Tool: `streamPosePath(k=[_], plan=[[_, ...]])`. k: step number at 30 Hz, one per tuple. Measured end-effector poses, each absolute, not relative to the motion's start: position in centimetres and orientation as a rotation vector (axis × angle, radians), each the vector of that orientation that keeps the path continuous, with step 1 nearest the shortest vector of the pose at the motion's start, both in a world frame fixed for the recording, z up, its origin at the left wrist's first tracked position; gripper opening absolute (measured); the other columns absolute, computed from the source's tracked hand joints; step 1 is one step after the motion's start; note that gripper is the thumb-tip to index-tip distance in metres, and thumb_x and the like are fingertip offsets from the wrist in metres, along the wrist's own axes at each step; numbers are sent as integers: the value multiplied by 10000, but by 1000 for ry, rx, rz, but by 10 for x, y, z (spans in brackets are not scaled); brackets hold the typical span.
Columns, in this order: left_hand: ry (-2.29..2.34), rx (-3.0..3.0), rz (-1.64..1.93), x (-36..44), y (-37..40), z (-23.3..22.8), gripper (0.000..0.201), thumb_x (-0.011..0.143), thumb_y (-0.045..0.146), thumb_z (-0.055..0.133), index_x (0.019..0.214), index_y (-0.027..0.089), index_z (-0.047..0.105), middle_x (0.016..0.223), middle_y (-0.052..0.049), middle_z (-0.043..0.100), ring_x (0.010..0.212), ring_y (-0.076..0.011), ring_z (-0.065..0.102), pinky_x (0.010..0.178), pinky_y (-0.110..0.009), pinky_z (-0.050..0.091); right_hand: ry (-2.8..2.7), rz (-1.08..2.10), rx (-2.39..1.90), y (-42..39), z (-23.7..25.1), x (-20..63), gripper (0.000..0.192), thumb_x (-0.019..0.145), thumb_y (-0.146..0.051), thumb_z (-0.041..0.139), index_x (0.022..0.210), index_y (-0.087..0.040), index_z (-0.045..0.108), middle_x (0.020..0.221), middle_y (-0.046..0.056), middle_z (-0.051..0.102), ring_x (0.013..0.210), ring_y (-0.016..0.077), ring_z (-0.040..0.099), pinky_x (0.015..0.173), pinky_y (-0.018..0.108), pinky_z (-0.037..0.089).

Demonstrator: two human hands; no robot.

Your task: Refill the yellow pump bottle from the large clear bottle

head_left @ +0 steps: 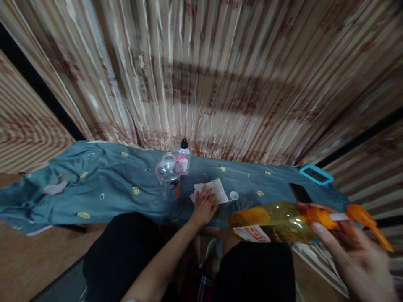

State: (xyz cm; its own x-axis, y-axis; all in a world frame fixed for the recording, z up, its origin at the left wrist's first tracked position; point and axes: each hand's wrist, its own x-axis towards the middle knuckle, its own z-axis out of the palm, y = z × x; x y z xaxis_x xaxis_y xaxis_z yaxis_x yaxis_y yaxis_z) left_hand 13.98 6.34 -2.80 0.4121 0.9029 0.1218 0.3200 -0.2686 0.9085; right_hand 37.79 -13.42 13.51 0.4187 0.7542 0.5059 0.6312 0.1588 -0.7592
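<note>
My right hand [349, 243] grips a pump bottle [280, 224] of yellow liquid around its orange neck. The bottle lies nearly sideways in the air, its base pointing left and its orange pump head [367, 218] to the right. On the table, my left hand [206, 203] rests with fingers spread over a white tissue [222, 191] with a ragged edge. Just right of the tissue sits a small white cap [234, 196]. Left of it stand an uncapped clear plastic jar [170, 178] and a clear squeeze bottle [184, 161] with a black top and a pink label.
A blue-green patterned cloth [119, 184] covers the narrow table. Toward its right end are a dark phone [300, 193] and a blue-framed device [316, 174]. A crumpled pale scrap [55, 188] lies at the left. Striped curtains [201, 84] hang close behind.
</note>
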Motion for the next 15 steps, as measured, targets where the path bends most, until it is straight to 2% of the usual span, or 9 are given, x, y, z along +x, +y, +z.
streamPosePath(k=[2,4,7,11,13,15], plan=[[1091,1900,767,126,59,-44,330,832,125,805,1143,224,760,1596,-180,662,1674,-443,395,1399,-727,150,-1274,184,-1477,-127,135,374,338,951,-572,872,1096,-280,780,1176,56,759,1005,220,782,910,201,637],[1079,1962,736,115,59,-54,385,844,124,791,1210,235,756,1628,-168,643,1683,-422,392,1408,-713,136,-1300,221,-1416,-116,135,368,333,960,-544,878,1077,-257,757,1184,69,755,1009,211,781,923,191,631],[1056,1914,774,107,61,-60,422,807,112,792,1206,244,760,1601,-155,672,1675,-407,411,1415,-695,150,-1379,213,-1343,-86,135,359,333,994,-542,851,1092,-248,728,1184,72,752,1037,203,775,943,200,636],[1092,1649,895,102,65,-59,468,770,88,727,1213,234,759,1504,-156,734,1568,-385,559,1408,-657,258,-1425,256,-1364,-30,131,345,472,972,-678,816,1102,-240,702,1227,90,740,1094,252,760,981,309,644],[1124,1605,923,99,67,-54,546,794,90,671,1325,205,723,1560,-181,685,1561,-372,568,1408,-631,288,-1443,288,-1398,-1,126,338,592,939,-794,774,1094,-227,707,1160,104,747,1045,294,758,970,398,638],[1128,1595,977,97,68,-46,680,799,106,677,1474,179,633,1675,-200,575,1633,-367,482,1427,-605,253,-1464,316,-1425,25,122,330,678,902,-868,738,1089,-217,714,1103,110,751,1021,326,750,967,452,616]])
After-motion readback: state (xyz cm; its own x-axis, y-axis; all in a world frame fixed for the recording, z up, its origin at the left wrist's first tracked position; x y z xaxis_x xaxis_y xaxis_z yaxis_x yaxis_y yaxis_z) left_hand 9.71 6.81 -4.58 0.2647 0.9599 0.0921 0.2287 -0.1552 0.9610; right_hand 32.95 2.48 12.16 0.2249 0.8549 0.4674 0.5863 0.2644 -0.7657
